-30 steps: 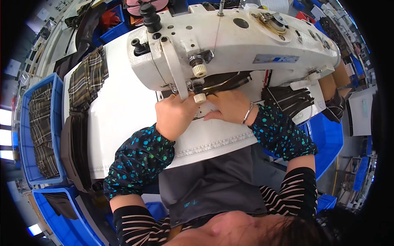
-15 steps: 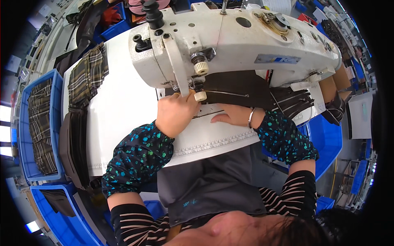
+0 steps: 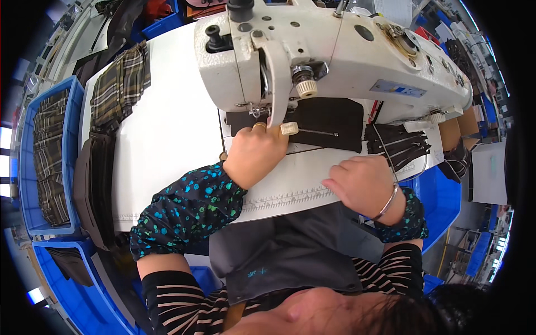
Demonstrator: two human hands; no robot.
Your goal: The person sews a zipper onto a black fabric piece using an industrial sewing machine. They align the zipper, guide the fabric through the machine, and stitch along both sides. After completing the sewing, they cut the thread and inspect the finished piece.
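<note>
My left hand [image 3: 258, 153], wearing a ring, is under the head of a white sewing machine [image 3: 335, 61]. Its fingers are closed at the near edge of a dark brown fabric piece [image 3: 335, 114], close to the needle area; the machine hides the fingertips. A zipper [image 3: 318, 132] with a silver pull runs across that piece. Off the fabric, my right hand [image 3: 363, 187] hovers over or rests on the white table [image 3: 167, 139] near its front ruler strip. Its thumb stands apart from the loosely bent fingers, and nothing shows in it.
Several dark zippers [image 3: 399, 144] lie in a bundle right of the fabric. Plaid pieces [image 3: 120, 86] and folded dark pieces [image 3: 95, 190] sit along the table's left side. A blue bin [image 3: 72, 162] of plaid pieces stands beyond them; another blue bin [image 3: 441, 195] is at the right.
My right hand has come off the fabric and moved right and nearer me. My left hand stays by the needle. The fabric lies flatter, apart from the zipper bundle. The whole view has shifted.
</note>
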